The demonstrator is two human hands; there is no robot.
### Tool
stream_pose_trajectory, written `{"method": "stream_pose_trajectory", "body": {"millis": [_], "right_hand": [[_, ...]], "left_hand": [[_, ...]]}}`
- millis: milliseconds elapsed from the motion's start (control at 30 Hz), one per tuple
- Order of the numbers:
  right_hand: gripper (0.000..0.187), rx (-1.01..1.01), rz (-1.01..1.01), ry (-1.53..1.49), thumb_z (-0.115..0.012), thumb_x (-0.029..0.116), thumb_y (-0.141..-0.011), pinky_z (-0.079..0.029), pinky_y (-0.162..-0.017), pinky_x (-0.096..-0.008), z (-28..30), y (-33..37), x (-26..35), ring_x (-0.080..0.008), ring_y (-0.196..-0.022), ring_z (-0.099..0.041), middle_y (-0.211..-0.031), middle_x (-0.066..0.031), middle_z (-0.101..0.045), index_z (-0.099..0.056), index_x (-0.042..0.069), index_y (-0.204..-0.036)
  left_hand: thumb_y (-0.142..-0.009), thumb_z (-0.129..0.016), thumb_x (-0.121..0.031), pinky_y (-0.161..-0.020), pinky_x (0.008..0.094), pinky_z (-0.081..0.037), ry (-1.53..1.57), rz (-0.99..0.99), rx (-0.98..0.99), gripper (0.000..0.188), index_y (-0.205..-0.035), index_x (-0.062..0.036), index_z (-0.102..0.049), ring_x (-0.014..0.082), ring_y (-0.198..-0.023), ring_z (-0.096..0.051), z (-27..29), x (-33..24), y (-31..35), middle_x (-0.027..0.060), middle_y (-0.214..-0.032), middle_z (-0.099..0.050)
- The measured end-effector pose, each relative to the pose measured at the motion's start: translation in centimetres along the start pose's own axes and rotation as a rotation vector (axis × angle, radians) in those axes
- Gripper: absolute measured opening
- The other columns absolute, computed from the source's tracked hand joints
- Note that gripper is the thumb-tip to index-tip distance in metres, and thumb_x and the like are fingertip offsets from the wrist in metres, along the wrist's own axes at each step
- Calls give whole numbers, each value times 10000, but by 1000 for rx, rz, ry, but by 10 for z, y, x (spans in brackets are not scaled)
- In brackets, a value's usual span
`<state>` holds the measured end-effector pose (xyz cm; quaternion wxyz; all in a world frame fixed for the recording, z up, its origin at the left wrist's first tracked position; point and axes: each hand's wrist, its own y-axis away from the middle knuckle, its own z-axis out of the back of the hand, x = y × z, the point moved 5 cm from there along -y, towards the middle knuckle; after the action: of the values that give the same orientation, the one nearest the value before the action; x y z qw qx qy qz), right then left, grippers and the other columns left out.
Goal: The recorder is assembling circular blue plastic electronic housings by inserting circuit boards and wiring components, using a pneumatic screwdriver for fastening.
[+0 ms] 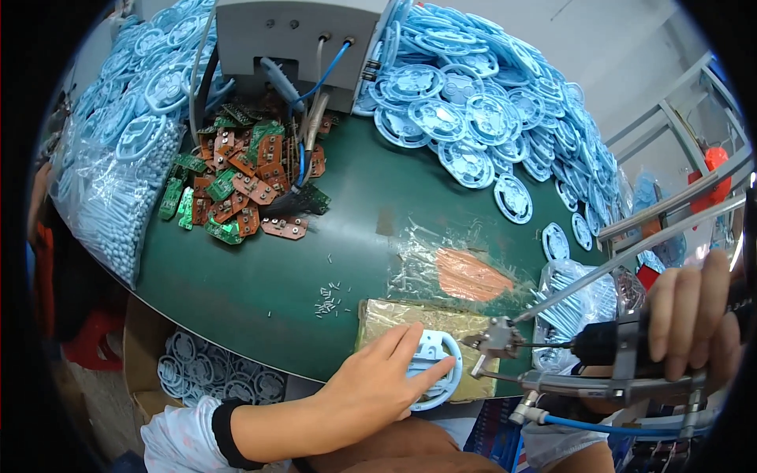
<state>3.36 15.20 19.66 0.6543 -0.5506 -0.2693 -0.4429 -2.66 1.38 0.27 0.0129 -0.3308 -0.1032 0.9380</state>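
Observation:
My left hand [355, 382] grips a light blue round plastic part [451, 378], fingers over its face and thumb across its right side. The part rests on a tape-wrapped yellowish block [382, 315] at the table's near edge. Closed around the black body of a power screwdriver [603, 344] is my right hand [688, 319]. The driver lies nearly level, its thin bit running left into a metal nozzle head [498, 339] just right of the part. A blue air hose [591, 428] runs beneath the driver. Whether the nozzle touches the part I cannot tell.
Loose screws [326, 301] lie on the green table [236, 276]. Circuit boards [236, 181] are heaped below a grey machine [296, 39]. Blue round parts [473, 110] pile up behind. A bag of white-blue sticks [110, 201] stands left; a metal frame [678, 126] is right.

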Motion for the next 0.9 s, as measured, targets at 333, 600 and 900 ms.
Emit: {"method": "stream_pose_trajectory", "body": {"millis": [333, 600, 900], "right_hand": [[405, -129, -94, 88, -517, 74, -888, -476, -481, -224, -15, -5, -37, -91, -490, -548, -606, -3, -475, -317, 106, -1239], [312, -360, 2, -109, -478, 58, -858, -432, -465, -219, -25, -7, -58, -84, -432, -467, -560, 21, -406, -376, 71, -1152], [475, -110, 109, -229, -482, 103, -894, -465, -546, -320, -50, -26, -3, -151, -568, -530, -683, -41, -510, -343, 88, -1348]], "left_hand": [[-613, -759, -236, -899, 377, -441, 3, 18, 34, 761, -1299, -134, -444, 380, -1136, -441, -1, 9, 3, 276, -1277, -385], [-685, -712, -372, -939, 409, -386, 348, 2, -74, 740, -1313, -114, -416, 273, -1154, -462, 3, 53, 10, 110, -1153, -571], [-600, -708, -490, -994, 497, -236, 193, 19, -189, 938, -1360, -90, -331, 229, -1096, -463, 1, 63, 18, -29, -1174, -588]]}}
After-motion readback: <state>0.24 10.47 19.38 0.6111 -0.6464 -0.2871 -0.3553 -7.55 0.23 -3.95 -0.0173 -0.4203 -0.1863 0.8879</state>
